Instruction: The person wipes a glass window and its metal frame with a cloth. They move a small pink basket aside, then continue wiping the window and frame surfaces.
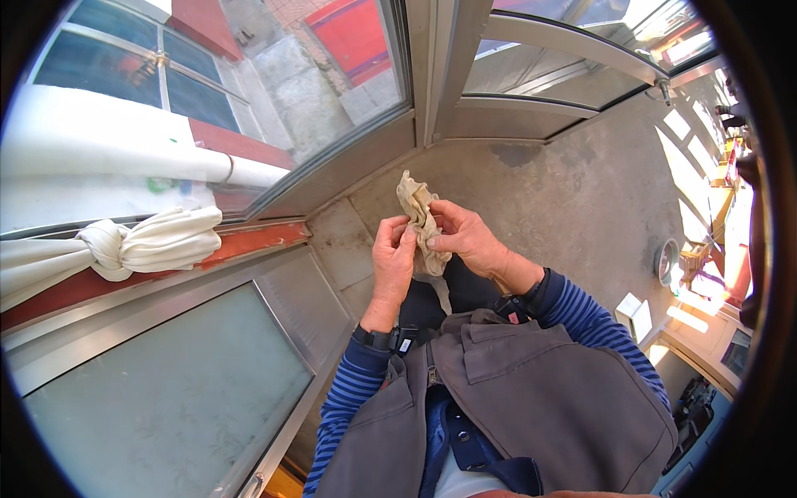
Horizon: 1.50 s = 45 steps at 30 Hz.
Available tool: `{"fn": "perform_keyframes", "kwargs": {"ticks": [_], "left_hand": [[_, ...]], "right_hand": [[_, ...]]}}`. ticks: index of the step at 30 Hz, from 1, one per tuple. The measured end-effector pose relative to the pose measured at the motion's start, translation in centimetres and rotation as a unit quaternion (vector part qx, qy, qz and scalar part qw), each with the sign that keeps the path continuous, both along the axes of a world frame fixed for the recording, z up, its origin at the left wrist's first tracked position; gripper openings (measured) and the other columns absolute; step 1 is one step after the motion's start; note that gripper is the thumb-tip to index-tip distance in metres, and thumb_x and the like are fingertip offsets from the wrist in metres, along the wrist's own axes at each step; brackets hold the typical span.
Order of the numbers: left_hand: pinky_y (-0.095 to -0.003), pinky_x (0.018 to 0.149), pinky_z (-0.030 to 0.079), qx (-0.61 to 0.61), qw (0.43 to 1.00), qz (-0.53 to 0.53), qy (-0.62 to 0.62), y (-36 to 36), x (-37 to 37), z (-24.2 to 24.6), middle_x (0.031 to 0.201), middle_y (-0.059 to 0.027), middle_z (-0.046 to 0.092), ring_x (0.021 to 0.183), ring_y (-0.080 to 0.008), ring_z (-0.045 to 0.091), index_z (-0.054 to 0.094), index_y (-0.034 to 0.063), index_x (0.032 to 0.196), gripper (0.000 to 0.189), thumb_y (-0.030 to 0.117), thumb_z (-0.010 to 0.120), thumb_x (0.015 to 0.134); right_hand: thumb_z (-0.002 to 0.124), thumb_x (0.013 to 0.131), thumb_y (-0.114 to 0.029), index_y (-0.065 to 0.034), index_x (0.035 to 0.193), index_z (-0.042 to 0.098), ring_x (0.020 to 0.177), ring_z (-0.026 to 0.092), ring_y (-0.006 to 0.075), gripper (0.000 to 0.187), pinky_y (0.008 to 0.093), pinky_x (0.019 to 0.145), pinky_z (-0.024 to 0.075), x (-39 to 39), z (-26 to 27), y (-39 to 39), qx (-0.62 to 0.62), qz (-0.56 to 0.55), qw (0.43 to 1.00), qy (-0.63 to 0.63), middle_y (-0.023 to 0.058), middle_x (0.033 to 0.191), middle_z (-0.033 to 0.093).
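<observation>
A crumpled beige cloth [418,202] is held up in front of my body, with its upper end bunched and a thin strip hanging down between my legs. My left hand [395,252] pinches its left side between thumb and fingers. From the right, my right hand [468,239] grips the same cloth, the thumb lying over its folds. Part of the cloth is hidden behind my fingers. Both wrists carry dark straps with small black devices.
Before me stands a metal-framed glass door [529,81]. To the left are a knotted white curtain [159,246] on a red sill and a frosted glass panel [174,386]. Concrete floor [579,187] spreads rightward, with a metal basin [667,263] and a white box [634,316].
</observation>
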<state>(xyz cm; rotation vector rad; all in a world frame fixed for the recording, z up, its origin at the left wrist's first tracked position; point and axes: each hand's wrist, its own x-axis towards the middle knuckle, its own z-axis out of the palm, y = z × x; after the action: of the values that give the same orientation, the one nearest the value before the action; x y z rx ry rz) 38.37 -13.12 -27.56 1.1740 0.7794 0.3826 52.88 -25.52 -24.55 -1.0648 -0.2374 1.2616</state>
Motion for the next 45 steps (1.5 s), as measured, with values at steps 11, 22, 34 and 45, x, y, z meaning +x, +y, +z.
{"fn": "perform_keyframes", "kwargs": {"ticks": [11,22,34,45], "left_hand": [[-0.0291,0.074,0.058,-0.188,0.956,0.178,-0.139,4.9,-2.3,0.9,0.103,-0.0035,0.073,0.083,-0.0132,0.067,0.061,0.0121,0.112,0.011,0.022,0.062,0.114],[-0.0264,0.063,0.049,-0.242,0.938,0.192,-0.156,6.0,-5.8,-0.2,0.104,-0.0031,0.073,0.072,-0.0094,0.057,0.061,0.0135,0.111,0.010,0.023,0.059,0.115],[-0.0358,0.096,0.052,0.254,0.944,0.023,0.209,2.4,-6.4,-4.4,0.122,-0.0079,0.067,0.113,-0.0232,0.065,0.059,0.0055,0.142,0.049,0.018,0.078,0.097],[-0.0391,0.111,0.049,0.003,0.992,-0.127,-0.023,0.4,-2.7,-2.2,0.140,-0.0080,0.067,0.129,-0.0244,0.064,0.062,0.0065,0.143,0.056,0.010,0.084,0.092]], "right_hand": [[0.065,0.097,0.004,-0.0015,0.140,0.065,0.117,0.072,0.0200,0.044,0.0373,0.106,0.0580,6.7,-1.7,-3.8,0.039,-0.161,0.972,0.166,0.0082,0.131,0.073],[0.054,0.104,-0.002,-0.0013,0.144,0.055,0.128,0.068,0.0298,0.040,0.0468,0.113,0.0557,11.3,-3.1,-7.0,0.142,-0.286,0.931,0.175,0.0140,0.141,0.068],[0.058,0.099,0.000,-0.0021,0.132,0.065,0.122,0.070,0.0257,0.034,0.0418,0.111,0.0550,4.3,3.9,-1.7,0.173,-0.113,0.959,0.192,0.0112,0.130,0.072],[0.056,0.100,-0.003,-0.0004,0.132,0.063,0.126,0.069,0.0307,0.033,0.0468,0.114,0.0549,-0.5,5.2,-1.3,0.186,-0.101,0.928,0.307,0.0158,0.134,0.070]]}}
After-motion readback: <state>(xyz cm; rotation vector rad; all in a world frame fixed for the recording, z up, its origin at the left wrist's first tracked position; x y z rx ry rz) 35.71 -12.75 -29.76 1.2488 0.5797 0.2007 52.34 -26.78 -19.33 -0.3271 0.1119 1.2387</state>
